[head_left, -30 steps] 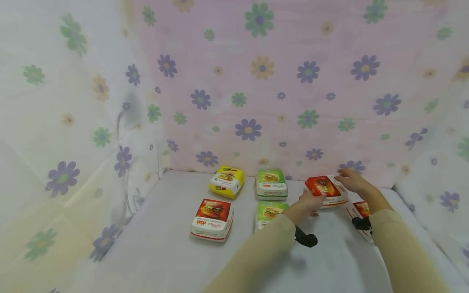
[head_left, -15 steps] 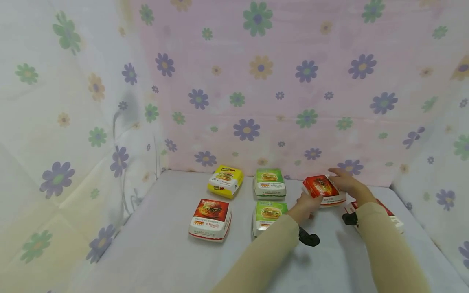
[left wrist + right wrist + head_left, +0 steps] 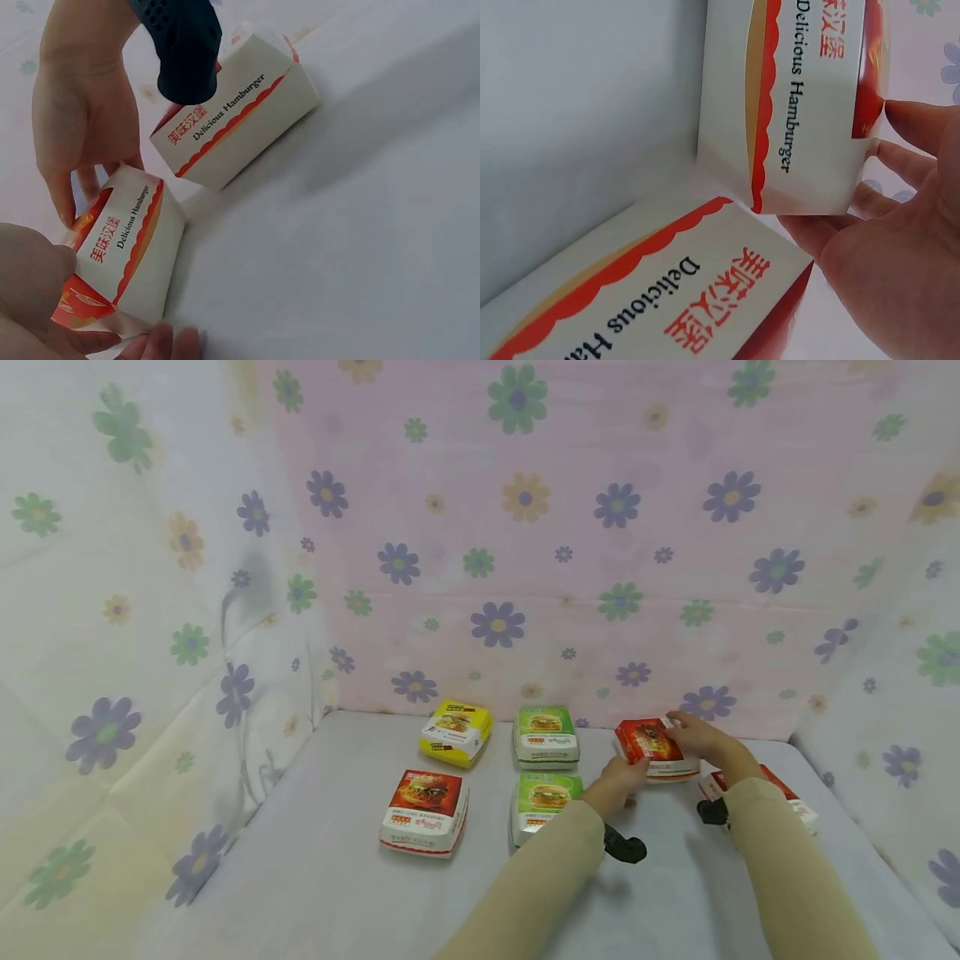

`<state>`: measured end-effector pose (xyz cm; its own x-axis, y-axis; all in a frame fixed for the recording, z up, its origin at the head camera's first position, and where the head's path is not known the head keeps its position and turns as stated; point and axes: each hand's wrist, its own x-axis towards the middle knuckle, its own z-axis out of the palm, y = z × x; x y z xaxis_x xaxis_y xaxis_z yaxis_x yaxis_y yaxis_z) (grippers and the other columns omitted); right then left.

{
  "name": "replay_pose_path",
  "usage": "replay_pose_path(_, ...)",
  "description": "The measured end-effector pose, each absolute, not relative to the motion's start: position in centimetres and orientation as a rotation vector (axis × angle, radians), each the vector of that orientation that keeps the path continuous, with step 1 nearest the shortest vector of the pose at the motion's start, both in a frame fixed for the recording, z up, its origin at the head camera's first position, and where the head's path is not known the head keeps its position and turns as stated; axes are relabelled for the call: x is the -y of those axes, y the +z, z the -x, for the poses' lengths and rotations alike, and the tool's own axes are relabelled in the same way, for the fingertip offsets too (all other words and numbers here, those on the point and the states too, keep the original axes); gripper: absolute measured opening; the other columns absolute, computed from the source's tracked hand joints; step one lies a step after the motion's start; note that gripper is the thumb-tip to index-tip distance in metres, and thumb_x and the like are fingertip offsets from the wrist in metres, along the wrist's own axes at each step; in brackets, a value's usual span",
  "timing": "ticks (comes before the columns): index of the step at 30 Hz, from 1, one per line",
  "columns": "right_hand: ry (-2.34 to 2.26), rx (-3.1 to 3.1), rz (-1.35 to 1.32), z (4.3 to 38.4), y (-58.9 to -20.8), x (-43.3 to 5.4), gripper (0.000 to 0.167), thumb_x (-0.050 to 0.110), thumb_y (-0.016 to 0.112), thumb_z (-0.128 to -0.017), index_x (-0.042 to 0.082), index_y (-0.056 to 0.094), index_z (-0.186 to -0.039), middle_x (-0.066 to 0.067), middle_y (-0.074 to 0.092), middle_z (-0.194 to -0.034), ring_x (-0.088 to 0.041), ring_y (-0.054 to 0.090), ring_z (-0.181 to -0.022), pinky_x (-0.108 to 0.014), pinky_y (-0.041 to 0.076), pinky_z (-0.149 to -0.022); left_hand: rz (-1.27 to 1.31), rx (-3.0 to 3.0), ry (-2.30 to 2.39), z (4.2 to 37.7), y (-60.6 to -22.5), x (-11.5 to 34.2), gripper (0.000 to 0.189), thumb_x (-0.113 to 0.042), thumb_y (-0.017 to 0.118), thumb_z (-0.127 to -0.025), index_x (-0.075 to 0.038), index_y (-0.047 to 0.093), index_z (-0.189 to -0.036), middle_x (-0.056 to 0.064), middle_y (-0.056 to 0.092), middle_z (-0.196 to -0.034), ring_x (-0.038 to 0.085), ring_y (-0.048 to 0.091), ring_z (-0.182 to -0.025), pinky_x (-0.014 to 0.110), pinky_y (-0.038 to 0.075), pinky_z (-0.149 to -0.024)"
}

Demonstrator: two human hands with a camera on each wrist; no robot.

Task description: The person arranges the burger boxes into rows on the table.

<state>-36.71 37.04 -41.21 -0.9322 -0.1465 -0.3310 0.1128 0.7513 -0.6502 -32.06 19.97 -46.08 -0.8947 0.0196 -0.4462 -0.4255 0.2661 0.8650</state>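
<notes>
A red-and-white hamburger box (image 3: 652, 742) sits at the back right, its lid printed with a burger. My left hand (image 3: 613, 785) grips its near left corner, thumb on top and fingers low on the side, as the left wrist view shows. On the opposite end, my right hand (image 3: 701, 739) holds the box with fingers spread over the top edge and side. A second red-and-white hamburger box (image 3: 797, 806) lies close by on the right, partly hidden by my right sleeve. In the right wrist view the gripped box (image 3: 802, 112) nearly meets that second box (image 3: 645, 292) at a corner.
To the left stand a yellow burger box (image 3: 455, 733), a green one (image 3: 546, 739) at the back, another green one (image 3: 534, 810) partly behind my left sleeve, and a red one (image 3: 425, 810). A flowered cloth wall (image 3: 525, 668) rises behind the white table (image 3: 315, 893).
My right hand has come down onto the box's right end. The second red box has turned and now shows farther right past my sleeve. My left hand stays on its corner.
</notes>
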Motion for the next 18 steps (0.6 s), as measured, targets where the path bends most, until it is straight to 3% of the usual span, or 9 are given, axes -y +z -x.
replay_pose_path(8, -1.011, -2.585, 0.026, 36.0, -40.9, -37.0, 0.067, 0.022, 0.042, -0.109, -0.015, 0.009, -0.155, -0.045, 0.006, -0.157, -0.060, 0.018, -0.143, -0.068, 0.033, -0.112, 0.358, -2.137, 1.664, 32.1, -45.4, -19.2, 0.048, -0.040, 0.060, -0.104, -0.002, 0.053, -0.133, 0.010, 0.052, -0.080, 0.020, 0.049, -0.065, 0.038, 0.059, -0.076)
replay_pose_path(13, -0.990, -2.592, 0.018, 35.7, -40.7, -37.1, 0.069, 0.023, 0.043, -0.109, -0.018, 0.010, -0.153, -0.045, 0.009, -0.156, -0.059, 0.021, -0.142, -0.067, 0.036, -0.110, 0.368, -2.080, 1.690, 32.1, -45.1, -18.8, 0.042, -0.041, 0.057, -0.105, -0.003, 0.054, -0.123, 0.008, 0.055, -0.075, 0.017, 0.050, -0.060, 0.035, 0.060, -0.077)
replay_pose_path(18, -0.942, -2.624, 0.035, 35.8, -40.8, -37.3, 0.068, 0.023, 0.044, -0.109, -0.021, 0.013, -0.150, -0.046, 0.019, -0.151, -0.055, 0.037, -0.135, -0.060, 0.047, -0.103, 0.404, -2.014, 1.736, 33.0, -45.6, -18.7, 0.042, -0.040, 0.056, -0.105, -0.005, 0.052, -0.127, 0.009, 0.056, -0.078, 0.017, 0.051, -0.062, 0.033, 0.059, -0.072)
